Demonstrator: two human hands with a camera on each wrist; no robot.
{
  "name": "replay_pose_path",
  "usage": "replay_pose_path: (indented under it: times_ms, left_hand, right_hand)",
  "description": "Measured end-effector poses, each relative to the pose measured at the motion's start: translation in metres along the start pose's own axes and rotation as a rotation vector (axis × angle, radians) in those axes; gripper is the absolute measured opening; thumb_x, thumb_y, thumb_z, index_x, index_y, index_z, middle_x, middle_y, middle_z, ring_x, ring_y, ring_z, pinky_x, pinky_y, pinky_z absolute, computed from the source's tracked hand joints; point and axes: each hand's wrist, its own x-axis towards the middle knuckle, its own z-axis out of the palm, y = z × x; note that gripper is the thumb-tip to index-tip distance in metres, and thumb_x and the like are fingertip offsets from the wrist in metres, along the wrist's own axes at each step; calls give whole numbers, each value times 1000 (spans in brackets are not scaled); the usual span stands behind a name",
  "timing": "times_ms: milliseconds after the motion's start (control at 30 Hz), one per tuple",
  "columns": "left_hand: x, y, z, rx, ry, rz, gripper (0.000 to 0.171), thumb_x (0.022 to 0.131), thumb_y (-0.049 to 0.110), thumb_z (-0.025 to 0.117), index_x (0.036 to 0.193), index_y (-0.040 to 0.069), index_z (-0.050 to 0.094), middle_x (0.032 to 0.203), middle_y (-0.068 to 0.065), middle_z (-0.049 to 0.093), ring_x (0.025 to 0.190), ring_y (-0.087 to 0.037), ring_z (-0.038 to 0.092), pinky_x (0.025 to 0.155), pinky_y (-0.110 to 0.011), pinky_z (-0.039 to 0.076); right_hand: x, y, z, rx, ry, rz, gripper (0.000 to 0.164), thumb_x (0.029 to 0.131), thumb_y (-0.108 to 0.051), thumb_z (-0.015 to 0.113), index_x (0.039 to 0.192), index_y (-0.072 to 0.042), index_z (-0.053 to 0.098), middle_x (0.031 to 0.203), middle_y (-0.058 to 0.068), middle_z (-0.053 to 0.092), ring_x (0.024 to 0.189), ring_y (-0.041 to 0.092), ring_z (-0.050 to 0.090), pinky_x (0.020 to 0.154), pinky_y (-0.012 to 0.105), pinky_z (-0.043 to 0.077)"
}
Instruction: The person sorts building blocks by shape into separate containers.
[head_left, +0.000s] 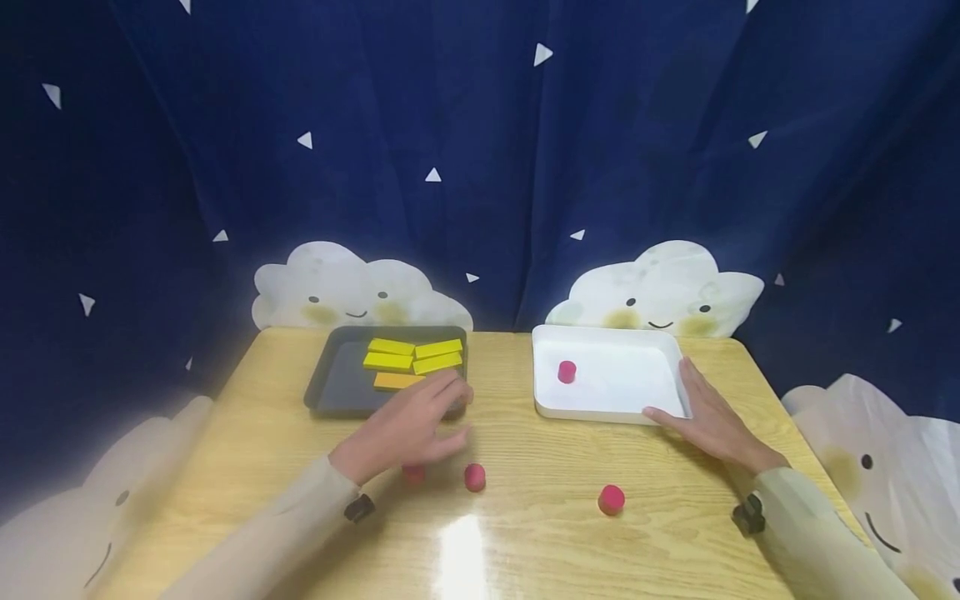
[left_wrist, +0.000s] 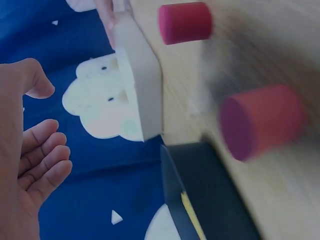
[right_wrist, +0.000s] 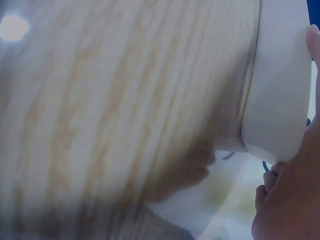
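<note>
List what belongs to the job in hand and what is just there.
Apparently part of the job:
white tray, touched by the right hand
red cylinder inside it
three loose red cylinders
dark gray tray
its yellow blocks and orange block

Apparently mere surroundings:
wooden table
navy curtain
smiling cloud decorations

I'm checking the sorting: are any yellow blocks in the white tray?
No, the white tray holds a single red cylinder, while the yellow blocks lie in the dark gray tray.

A pale beige left sleeve (head_left: pixel 277 525) and matching right sleeve (head_left: pixel 817 521) — plain, long — each with a small black wrist camera (head_left: pixel 359 508).
</note>
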Motion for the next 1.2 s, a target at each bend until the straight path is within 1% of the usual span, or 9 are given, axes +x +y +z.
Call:
replay_pose_path:
  times_ms: [100, 200, 400, 567, 800, 867, 1000, 1100, 1200]
  left_hand:
    - [-16, -4, -2, 21, -10, -19, 31, 90, 24, 76, 116, 10, 65, 109, 0, 63, 98, -14, 60, 87, -27, 59]
    - [-30, -8, -2, 25, -22, -36, 34, 91, 26, 77, 118, 9, 66, 112, 0, 63, 103, -15, 61, 92, -29, 59]
    - [-53, -14, 2, -1, -23, -70, 37, 89, 25, 80, 118, 9, 65, 113, 0, 63, 103, -14, 60, 89, -30, 60]
    - [-67, -16, 8, -22, -87, -120, 39, 88, 25, 80, 120, 11, 63, 115, 1, 62, 103, -12, 58, 89, -27, 60]
    - [-80, -16, 13, -37, -159, -179, 39, 87, 24, 77, 121, 8, 65, 113, -2, 63, 96, -10, 54, 84, -26, 59]
    - [-82, -16, 14, -34, -182, -199, 39, 87, 26, 77, 120, 9, 65, 111, -1, 62, 94, -9, 53, 83, -26, 58]
    - [-86, -16, 17, -30, -231, -238, 38, 87, 32, 79, 117, 13, 65, 107, 7, 56, 91, -6, 50, 78, -22, 56]
    - [-87, -16, 19, -30, -245, -241, 36, 87, 34, 80, 114, 16, 65, 105, 11, 53, 88, -4, 50, 75, -20, 55]
    - [-86, -15, 21, -40, -240, -228, 33, 86, 32, 82, 111, 16, 66, 103, 11, 55, 87, -4, 51, 75, -20, 56]
  right_hand:
    - [-1, -2, 0, 3, -4, 1, 127, 96, -71, 65, 169, -4, -14, 177, 25, -12, 161, 53, 1, 124, 78, 12]
    - [-1, -3, -1, 3, -4, 1, 127, 96, -71, 65, 169, -4, -13, 177, 26, -10, 161, 53, 1, 123, 78, 12]
    - [-2, -4, -2, -2, -9, 0, 126, 96, -71, 65, 169, -3, -14, 177, 27, -10, 161, 54, 2, 123, 79, 12]
    - [-2, -4, -2, -7, -10, 4, 127, 96, -70, 65, 168, -2, -15, 176, 28, -11, 161, 55, 2, 123, 79, 12]
    - [-2, -7, -2, 0, -3, -4, 127, 96, -70, 66, 168, -1, -13, 176, 26, -13, 161, 55, 3, 123, 78, 12]
    - [-2, -8, -2, 1, 0, -6, 127, 96, -70, 66, 168, -1, -12, 176, 26, -12, 161, 55, 3, 123, 78, 12]
    - [-2, -7, -2, 0, -5, -4, 127, 96, -70, 66, 168, -1, -12, 176, 27, -11, 161, 54, 2, 124, 78, 12]
    - [-2, -6, -2, 0, -7, -3, 127, 96, -71, 65, 168, -2, -13, 176, 27, -11, 161, 54, 2, 124, 78, 12]
    - [-2, -5, -1, -2, -4, -1, 127, 96, -71, 66, 168, -2, -13, 177, 25, -12, 161, 54, 3, 124, 78, 13]
